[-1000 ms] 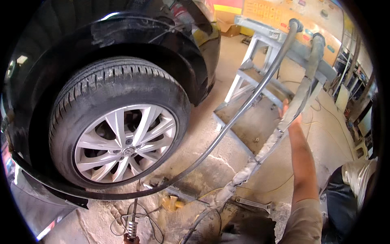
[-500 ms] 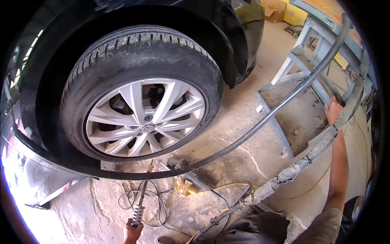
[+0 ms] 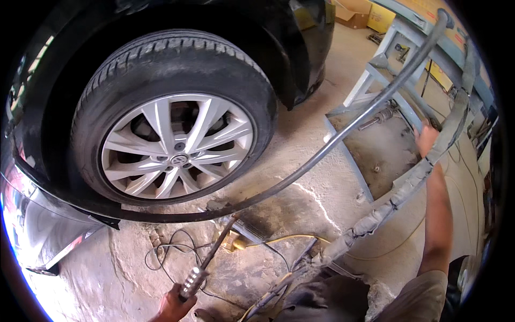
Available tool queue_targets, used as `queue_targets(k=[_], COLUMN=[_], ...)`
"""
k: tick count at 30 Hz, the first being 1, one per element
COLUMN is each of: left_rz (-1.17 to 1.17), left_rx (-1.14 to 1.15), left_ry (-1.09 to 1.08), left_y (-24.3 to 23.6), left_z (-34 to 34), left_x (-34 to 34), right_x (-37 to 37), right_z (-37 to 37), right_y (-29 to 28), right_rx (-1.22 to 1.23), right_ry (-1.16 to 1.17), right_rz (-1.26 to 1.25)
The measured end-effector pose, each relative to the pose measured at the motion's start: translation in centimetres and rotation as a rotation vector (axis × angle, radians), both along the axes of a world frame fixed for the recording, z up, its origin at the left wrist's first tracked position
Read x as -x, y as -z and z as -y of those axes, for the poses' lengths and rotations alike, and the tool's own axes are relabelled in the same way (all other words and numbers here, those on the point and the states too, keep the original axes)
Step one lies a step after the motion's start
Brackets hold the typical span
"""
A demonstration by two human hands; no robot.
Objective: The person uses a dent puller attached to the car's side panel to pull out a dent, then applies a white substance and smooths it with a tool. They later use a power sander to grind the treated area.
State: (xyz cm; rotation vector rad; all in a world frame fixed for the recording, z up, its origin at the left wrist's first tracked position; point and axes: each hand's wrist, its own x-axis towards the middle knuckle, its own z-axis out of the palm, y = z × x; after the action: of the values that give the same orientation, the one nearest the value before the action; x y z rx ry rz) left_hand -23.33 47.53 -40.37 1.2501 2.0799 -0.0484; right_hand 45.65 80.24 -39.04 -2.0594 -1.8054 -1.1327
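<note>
My left hand (image 3: 177, 303), at the lower edge, is closed round the handle of a tool (image 3: 194, 282) with a silver perforated barrel and a long thin shaft. Its tip overlaps the lower edge of a long curved black strip (image 3: 289, 180); whether they touch, I cannot tell. The strip bends across the view below the wheel (image 3: 178, 160). My right hand (image 3: 427, 137) is closed beside a bar of the grey-blue metal stand (image 3: 354, 96); what it grips is hidden. A coiled metal piece (image 3: 378, 118) shows near it, and I cannot tell whether it is held.
A dark car body (image 3: 306, 53) surrounds the wheel's upper side. A grey wrapped strip (image 3: 394, 201) crosses the right side. On the floor lie dark and yellow cables (image 3: 295, 236), a yellow connector (image 3: 229, 241) and a flat dark object (image 3: 249, 229). Cardboard boxes (image 3: 354, 13) stand behind.
The tool in my left hand has swung right, its tip moving from behind the strip to its lower edge. The view has shifted slightly, and the coiled piece has come into sight near my right hand.
</note>
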Motion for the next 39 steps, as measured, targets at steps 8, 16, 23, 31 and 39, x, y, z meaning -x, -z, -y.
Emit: queue_targets(k=[8,16,23,31,39], left_rz=[0.234,0.266,0.403,0.368,0.410], left_rx=[-0.115,-0.090,0.026,0.021,-0.044], left_ry=[0.125,0.292,0.084,0.048,0.076], left_y=[7.7,15.3,17.1,15.7,18.0], left_z=[-11.5,-20.1,-23.4,-28.7,-31.1], left_x=[-10.2,-19.2,-23.2,-25.2,-24.7], right_x=[-1.3,2.2,1.7,1.7,2.8], right_z=[-0.1,-1.2,-5.8,-10.0,-9.8], right_y=[0.9,-2.9,-1.5,-1.0,-2.0], right_rx=[-0.026,0.172,0.079,0.099,0.063], right_ry=[0.062,0.202,0.188,0.232,0.173], right_rz=[-0.067,-0.042,-0.074,-0.140,-0.192])
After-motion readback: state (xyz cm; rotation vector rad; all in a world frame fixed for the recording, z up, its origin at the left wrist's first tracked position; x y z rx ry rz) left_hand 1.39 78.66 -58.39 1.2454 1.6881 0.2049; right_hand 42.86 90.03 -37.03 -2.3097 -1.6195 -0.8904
